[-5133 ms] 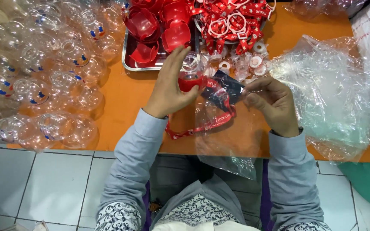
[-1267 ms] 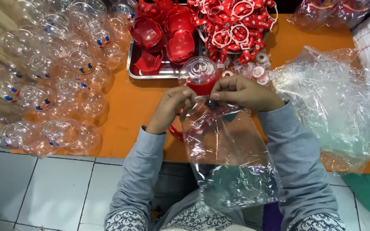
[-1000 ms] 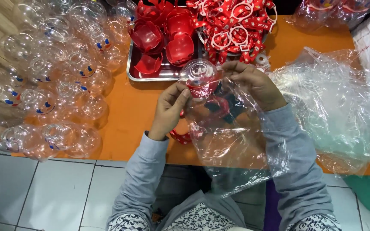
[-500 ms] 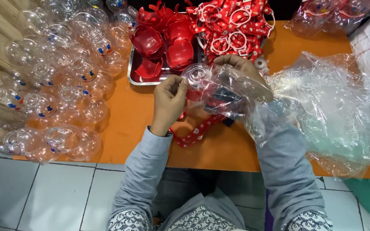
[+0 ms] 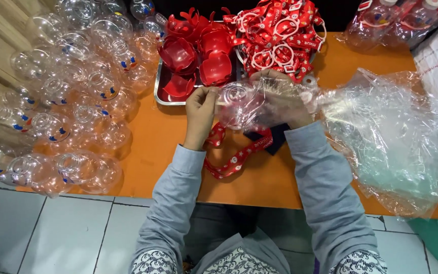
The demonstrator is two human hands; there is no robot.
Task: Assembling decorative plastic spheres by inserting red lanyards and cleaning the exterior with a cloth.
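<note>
1. Nearest me, the red lanyard strap (image 5: 231, 157) lay loose on the orange table (image 5: 259, 185), trailing down from under the work. Half a second earlier it had hung in much the same place, so it had not followed the bottle into the bag.
2. The change was at the hands: the clear plastic bottle (image 5: 235, 104), bare a second before, now sat inside the clear plastic bag (image 5: 280, 99), the film drawn over the right hand as well. I judged the bagging step nearly finished.
3. My left hand (image 5: 201, 109) was raised, wrist bent, fingers closed in a pinch on the bag's edge by the bottle's mouth.
4. My right hand (image 5: 285, 104) was curled around the bottle through the film, gripping it sideways above the table.
5. Right of that lay a heap of empty clear bags (image 5: 396, 142).
6. Left lay rows of clear bottles (image 5: 72, 101).
7. Farthest, a metal tray (image 5: 158, 91) held red caps (image 5: 198, 56), with a pile of red lanyards (image 5: 280, 35) beside it.
</note>
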